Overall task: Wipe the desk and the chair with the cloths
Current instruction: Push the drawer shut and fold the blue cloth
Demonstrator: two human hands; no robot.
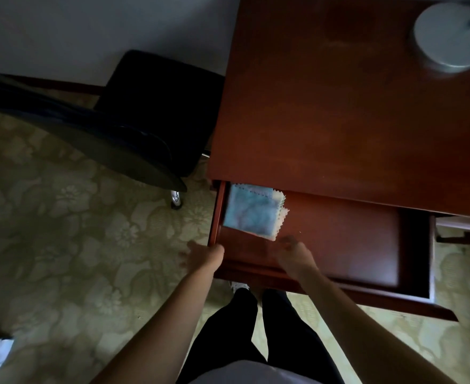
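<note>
At the bottom of the view, two bare forearms reach forward over black-trousered legs toward an open drawer of the reddish-brown desk. The left hand sits at the drawer's front left corner, just outside its side wall, fingers blurred and loosely spread toward the carpet; it holds nothing that shows. The right hand hovers over the drawer's front edge, fingers loosely curled and pointing inward, with nothing between them; blur keeps me from telling whether it touches the wood.

Just beyond the right hand, in the drawer's left rear corner, lies a small stack of cloths: a pale blue one on top, with lighter zigzag-cut edges of others peeking out on its right side. The stack is partly tucked under the desk's overhanging top.

Left of the desk, on the floral green carpet, stands the dark chair, its curved backrest toward the camera, its seat beyond, and one chrome caster showing near the drawer.

Farther back, on the desk's far right corner, rests a round grey lamp base. A pale wall runs behind the chair.
</note>
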